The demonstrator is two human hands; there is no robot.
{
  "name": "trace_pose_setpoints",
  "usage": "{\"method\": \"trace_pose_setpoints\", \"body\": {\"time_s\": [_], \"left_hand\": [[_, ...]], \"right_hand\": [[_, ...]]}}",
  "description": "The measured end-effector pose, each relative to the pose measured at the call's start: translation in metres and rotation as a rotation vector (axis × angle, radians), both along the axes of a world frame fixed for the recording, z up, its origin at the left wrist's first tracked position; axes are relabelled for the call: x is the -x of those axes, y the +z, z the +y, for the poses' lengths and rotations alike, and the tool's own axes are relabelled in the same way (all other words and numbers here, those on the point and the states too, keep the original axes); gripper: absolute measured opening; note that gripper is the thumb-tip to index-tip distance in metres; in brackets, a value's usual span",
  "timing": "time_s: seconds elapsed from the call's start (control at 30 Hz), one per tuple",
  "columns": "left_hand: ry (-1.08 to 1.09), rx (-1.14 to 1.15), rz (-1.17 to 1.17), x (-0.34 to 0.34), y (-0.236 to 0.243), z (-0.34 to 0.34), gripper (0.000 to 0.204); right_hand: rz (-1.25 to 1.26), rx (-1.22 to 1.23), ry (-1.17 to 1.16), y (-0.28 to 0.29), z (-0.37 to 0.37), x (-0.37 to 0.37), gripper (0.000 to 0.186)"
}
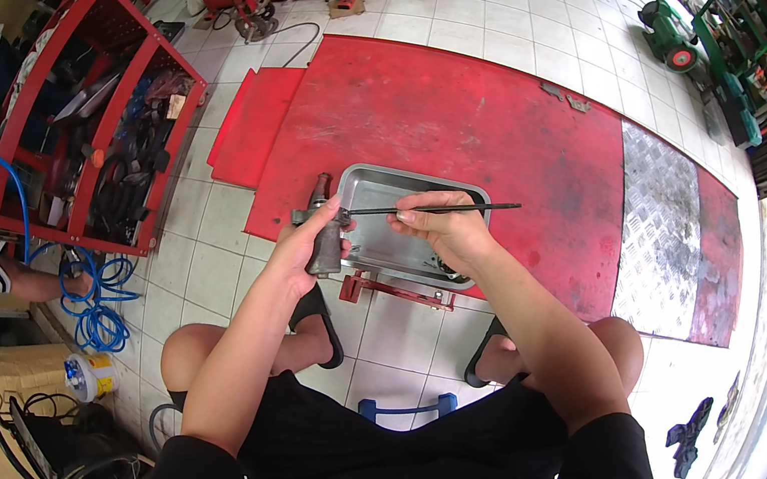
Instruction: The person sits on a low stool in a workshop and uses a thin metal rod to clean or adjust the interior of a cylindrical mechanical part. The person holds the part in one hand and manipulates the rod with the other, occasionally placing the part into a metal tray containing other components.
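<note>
My left hand (299, 241) is closed around a grey metal cylindrical part (326, 252), held roughly upright over the left end of a metal tray. A narrower neck of the part sticks up above the fingers. In my right hand (453, 234) is a thin dark rod (371, 210), pinched between thumb and fingers and sloping across the tray. Its left end reaches the side of the metal part; whether it goes into it I cannot tell. The rod's other end sticks out past the right hand. Below lies the shallow rectangular metal tray (414, 180), with small items at its lower right, partly hidden by my hand.
The tray rests at the near edge of a red lift platform (466, 111) with a metal plate (657, 230). A red tool cart (144, 63) stands left, beside coiled blue hose (104, 315). People are at the far left. A red bracket (400, 291) protrudes before my knees.
</note>
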State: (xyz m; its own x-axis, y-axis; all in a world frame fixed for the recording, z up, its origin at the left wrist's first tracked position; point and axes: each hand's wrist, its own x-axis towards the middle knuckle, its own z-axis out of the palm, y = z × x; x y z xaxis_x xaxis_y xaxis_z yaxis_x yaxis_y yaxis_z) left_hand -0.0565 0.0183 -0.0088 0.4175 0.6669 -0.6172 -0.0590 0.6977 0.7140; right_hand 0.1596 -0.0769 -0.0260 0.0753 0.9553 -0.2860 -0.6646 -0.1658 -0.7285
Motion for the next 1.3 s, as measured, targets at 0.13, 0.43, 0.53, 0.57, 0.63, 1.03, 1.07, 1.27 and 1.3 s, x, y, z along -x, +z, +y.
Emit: {"method": "trace_pose_setpoints", "body": {"time_s": [0.13,0.43,0.53,0.57,0.63,1.03,1.07,1.27,1.3], "left_hand": [[-0.002,0.001,0.008,0.0,0.0,0.0,0.043],[-0.022,-0.052,0.06,0.002,-0.004,0.001,0.044],[-0.028,-0.071,0.085,0.002,-0.005,0.001,0.043],[-0.032,-0.076,0.091,0.002,-0.005,0.001,0.042],[-0.022,-0.078,0.085,0.002,-0.005,0.001,0.043],[0.115,-0.107,0.117,0.002,-0.004,0.005,0.042],[0.128,-0.108,0.116,0.003,-0.005,0.005,0.042],[0.189,-0.113,0.135,0.006,-0.001,0.007,0.043],[0.197,-0.122,0.134,0.005,0.001,0.006,0.043]], "right_hand": [[0.016,-0.019,0.006,-0.001,0.0,0.001,0.012],[0.05,0.008,-0.079,-0.001,0.002,0.003,0.021],[0.015,0.007,-0.065,-0.002,0.001,0.003,0.021],[0.019,-0.002,-0.067,-0.002,0.001,0.003,0.021],[0.027,-0.021,-0.069,-0.002,0.001,0.003,0.023],[-0.044,0.023,-0.153,-0.014,0.002,0.01,0.023],[-0.142,0.03,-0.142,-0.02,0.002,0.012,0.021],[-0.547,0.148,-0.119,-0.035,0.001,0.028,0.015],[-0.687,0.108,-0.14,-0.037,0.002,0.023,0.014]]}}
